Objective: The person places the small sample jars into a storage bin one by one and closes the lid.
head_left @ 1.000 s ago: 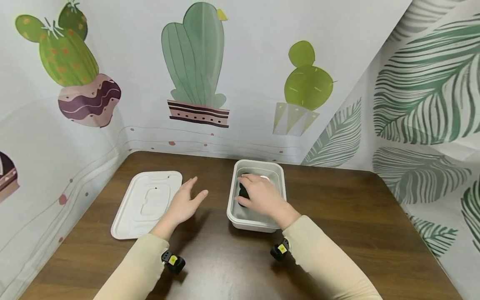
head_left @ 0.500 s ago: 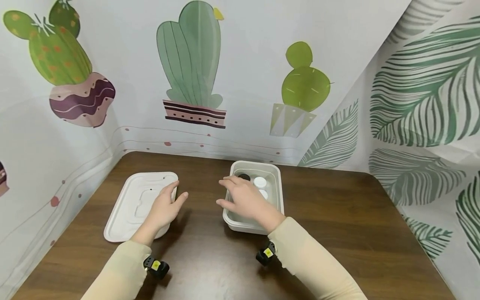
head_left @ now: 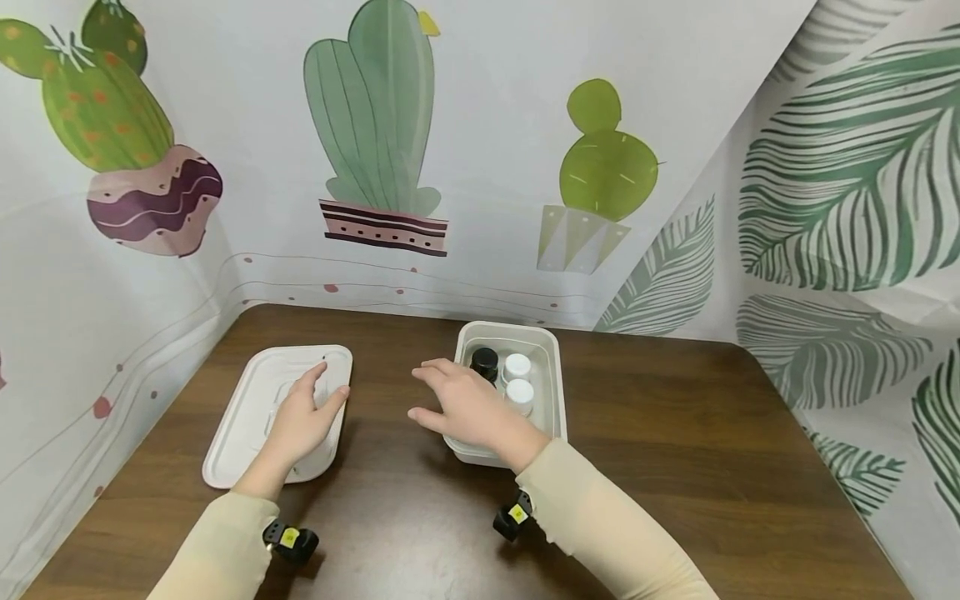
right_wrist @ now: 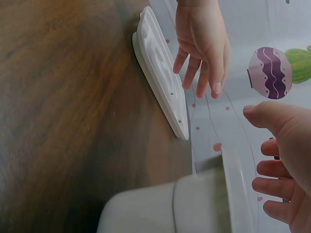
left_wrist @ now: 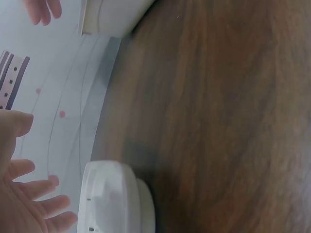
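A whitish plastic box (head_left: 557, 392) stands on the table with small bottles inside. Two have white caps, one white-capped bottle (head_left: 519, 395) nearest me, and at least one black bottle (head_left: 484, 362) sits at their left. My right hand (head_left: 472, 408) is over the box's left side, fingers spread and holding nothing; it hides part of the interior. Over the white lid (head_left: 247, 417), which lies flat at the left, is my left hand (head_left: 300, 421), also with nothing in it. In the left wrist view the lid (left_wrist: 109, 194) appears below that hand's fingers.
The brown wooden table (head_left: 675, 467) extends to the right of the box. A white cloth (head_left: 495, 167) with printed cactuses and leaves hangs behind it and along the sides. Each wrist wears a small black camera, one left camera (head_left: 292, 542) and one right camera (head_left: 513, 518).
My right hand has come up out of the box and moved left, uncovering the bottles. The left hand has drifted left over the lid.
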Demonstrator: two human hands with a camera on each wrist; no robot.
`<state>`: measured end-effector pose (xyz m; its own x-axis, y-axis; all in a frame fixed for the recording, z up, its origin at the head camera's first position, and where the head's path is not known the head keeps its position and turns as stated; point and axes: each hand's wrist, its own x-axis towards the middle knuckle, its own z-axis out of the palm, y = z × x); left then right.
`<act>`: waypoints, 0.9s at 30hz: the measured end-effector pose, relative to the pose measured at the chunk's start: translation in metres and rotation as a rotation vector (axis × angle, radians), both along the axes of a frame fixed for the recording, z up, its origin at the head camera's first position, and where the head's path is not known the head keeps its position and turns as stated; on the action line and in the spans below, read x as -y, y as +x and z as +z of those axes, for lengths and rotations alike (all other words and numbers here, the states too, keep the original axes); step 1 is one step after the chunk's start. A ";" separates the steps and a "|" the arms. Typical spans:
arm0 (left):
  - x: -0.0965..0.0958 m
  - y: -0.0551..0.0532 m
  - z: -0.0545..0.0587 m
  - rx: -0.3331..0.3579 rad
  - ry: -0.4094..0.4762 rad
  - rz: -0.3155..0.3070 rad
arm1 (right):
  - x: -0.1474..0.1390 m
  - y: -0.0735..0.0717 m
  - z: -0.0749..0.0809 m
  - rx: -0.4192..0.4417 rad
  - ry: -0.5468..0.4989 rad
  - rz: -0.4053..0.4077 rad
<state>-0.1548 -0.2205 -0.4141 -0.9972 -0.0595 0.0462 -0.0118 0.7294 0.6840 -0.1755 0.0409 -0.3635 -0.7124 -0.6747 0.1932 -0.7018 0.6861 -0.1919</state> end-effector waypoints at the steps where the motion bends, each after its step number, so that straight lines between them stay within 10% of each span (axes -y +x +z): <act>1: 0.002 0.001 0.001 0.001 -0.003 0.005 | 0.002 0.001 -0.001 0.007 -0.003 0.004; 27: 0.041 0.020 0.012 0.012 -0.051 0.126 | 0.045 0.023 -0.017 0.054 0.023 0.099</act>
